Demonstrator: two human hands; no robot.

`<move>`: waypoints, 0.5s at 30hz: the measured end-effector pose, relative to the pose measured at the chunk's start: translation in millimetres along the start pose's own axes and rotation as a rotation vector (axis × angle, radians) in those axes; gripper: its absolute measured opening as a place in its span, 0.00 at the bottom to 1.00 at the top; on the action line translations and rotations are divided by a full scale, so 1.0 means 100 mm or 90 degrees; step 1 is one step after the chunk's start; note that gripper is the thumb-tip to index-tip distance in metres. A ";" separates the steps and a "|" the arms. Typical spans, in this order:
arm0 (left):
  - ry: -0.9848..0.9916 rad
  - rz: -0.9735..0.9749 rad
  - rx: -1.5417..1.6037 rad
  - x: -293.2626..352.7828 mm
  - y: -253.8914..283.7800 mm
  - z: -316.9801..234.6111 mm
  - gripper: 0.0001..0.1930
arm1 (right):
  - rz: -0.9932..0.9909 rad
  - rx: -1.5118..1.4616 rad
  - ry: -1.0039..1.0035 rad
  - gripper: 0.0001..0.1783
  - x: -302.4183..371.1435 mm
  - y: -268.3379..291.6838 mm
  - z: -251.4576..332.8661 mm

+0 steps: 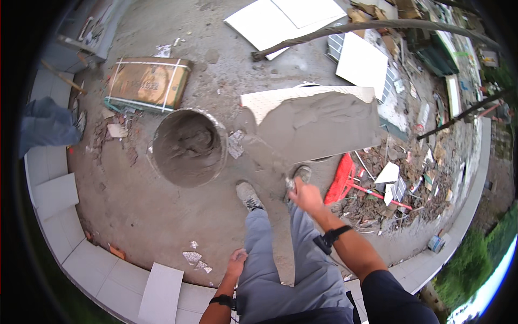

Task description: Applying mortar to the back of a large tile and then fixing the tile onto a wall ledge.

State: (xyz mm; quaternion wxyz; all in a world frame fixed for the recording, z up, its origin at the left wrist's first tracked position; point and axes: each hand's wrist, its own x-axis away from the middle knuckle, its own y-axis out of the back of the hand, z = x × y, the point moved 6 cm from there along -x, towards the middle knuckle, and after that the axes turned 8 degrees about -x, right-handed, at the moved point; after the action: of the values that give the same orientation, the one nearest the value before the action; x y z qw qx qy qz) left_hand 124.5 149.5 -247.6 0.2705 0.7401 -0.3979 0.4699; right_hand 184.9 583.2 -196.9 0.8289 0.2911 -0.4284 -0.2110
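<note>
My right hand point(305, 195) grips the handle of a trowel point(265, 155) whose blade is coated in grey mortar. The blade lies against the lower left of a large tile point(280, 99), which is propped at a slant in front of my feet. Grey mortar point(324, 124) covers most of the tile's face; its upper left corner shows bare white. My left hand point(236, 262) hangs beside my left thigh with nothing visible in it; whether its fingers are curled I cannot tell. My grey shoes point(249, 195) stand on the concrete just below the tile.
A round bucket of wet mortar point(189, 147) stands left of the tile. Behind it lies a strapped cardboard box point(148, 83). A red tool point(343, 179) and rubble point(399, 189) lie at the right. White tiles point(286, 20) lie at the back. Another person's blue trouser leg point(46, 124) is at far left.
</note>
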 end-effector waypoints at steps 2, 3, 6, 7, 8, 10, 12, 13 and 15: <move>0.018 0.012 -0.026 0.00 0.00 0.02 0.13 | -0.073 0.114 0.049 0.15 -0.19 0.38 -0.42; 0.041 0.006 -0.048 0.00 0.04 0.02 0.13 | -0.091 0.132 0.015 0.15 -0.25 0.59 -0.61; 0.011 0.010 -0.066 0.03 0.01 -0.17 0.13 | -0.169 0.140 -0.078 0.15 -0.23 1.02 -1.02; 0.011 0.013 -0.066 0.06 0.01 -0.24 0.13 | -0.228 0.131 -0.134 0.15 -0.19 1.11 -1.13; -0.004 0.014 -0.082 0.04 -0.05 -0.37 0.13 | -0.235 0.137 -0.136 0.15 -0.23 1.09 -1.23; -0.021 0.012 -0.095 -0.02 -0.13 -0.54 0.13 | -0.328 -0.385 -0.206 0.18 -0.32 0.85 -1.50; -0.013 -0.007 -0.127 0.02 0.01 -0.50 0.12 | -0.248 -0.713 -0.315 0.26 -0.39 0.32 -0.93; -0.004 -0.020 -0.130 0.06 0.09 -0.43 0.12 | -0.179 -0.902 -0.372 0.28 -0.34 0.11 -0.37; 0.071 0.015 -0.138 0.02 0.01 -0.35 0.13 | -0.096 -0.883 -0.352 0.28 -0.37 -0.17 0.17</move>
State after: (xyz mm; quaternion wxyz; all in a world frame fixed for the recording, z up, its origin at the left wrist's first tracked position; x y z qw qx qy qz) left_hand 107.8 175.2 -231.2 0.3653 0.6745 -0.4393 0.4676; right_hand 149.4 587.9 -222.1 0.6675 -0.3328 -0.3689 -0.5546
